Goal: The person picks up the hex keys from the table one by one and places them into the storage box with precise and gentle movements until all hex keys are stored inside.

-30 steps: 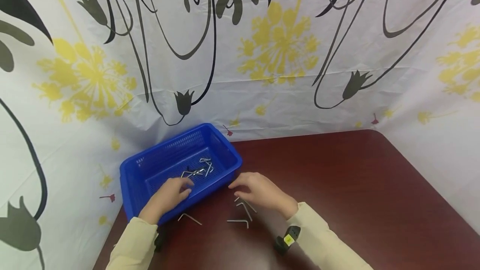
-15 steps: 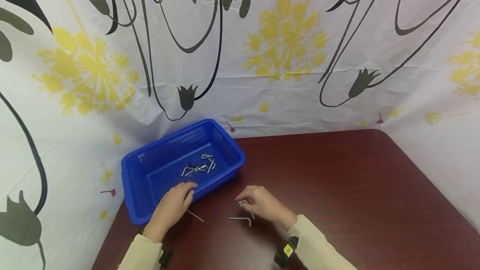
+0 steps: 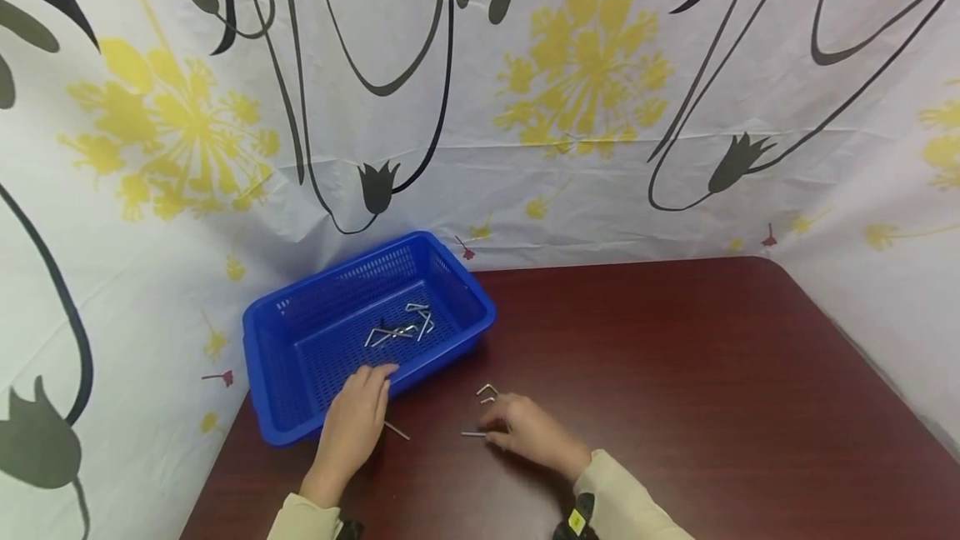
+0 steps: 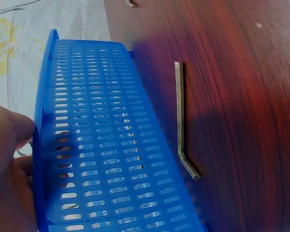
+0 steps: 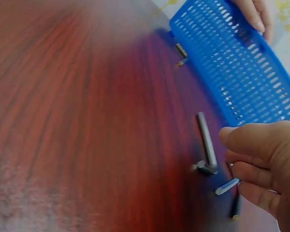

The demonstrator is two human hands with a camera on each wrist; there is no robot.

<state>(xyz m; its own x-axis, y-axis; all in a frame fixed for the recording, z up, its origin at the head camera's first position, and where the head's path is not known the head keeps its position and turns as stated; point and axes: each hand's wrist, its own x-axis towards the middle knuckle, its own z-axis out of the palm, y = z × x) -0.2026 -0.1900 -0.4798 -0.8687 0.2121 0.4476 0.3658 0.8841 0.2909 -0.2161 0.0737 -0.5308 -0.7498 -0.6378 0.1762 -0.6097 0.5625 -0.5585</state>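
Observation:
A blue plastic basket (image 3: pixel 442 350) stands at the left, with several L-shaped hex keys (image 3: pixel 424 323) inside. My left hand (image 3: pixel 352 423) holds its near rim, fingers hooked over; part of them shows through the slots in the left wrist view. One hex key (image 4: pixel 180 106) lies on the table beside the basket wall, partly covered by this hand in the head view. My right hand (image 3: pixel 536 436) is low over more loose hex keys, thumb and fingers apart. A grey hex key (image 5: pixel 208 140) lies just beyond the thumb, while another key (image 5: pixel 227 186) is at the fingertips.
The dark red wooden table (image 3: pixel 675 373) stretches away to the right. Behind it hangs a white cloth (image 3: pixel 450 165) with yellow and grey plant prints, close to the basket's far side.
My left hand has come from over the basket onto its near rim. The right hand has moved from beside the basket down and nearer to me, uncovering the bent ends of two keys.

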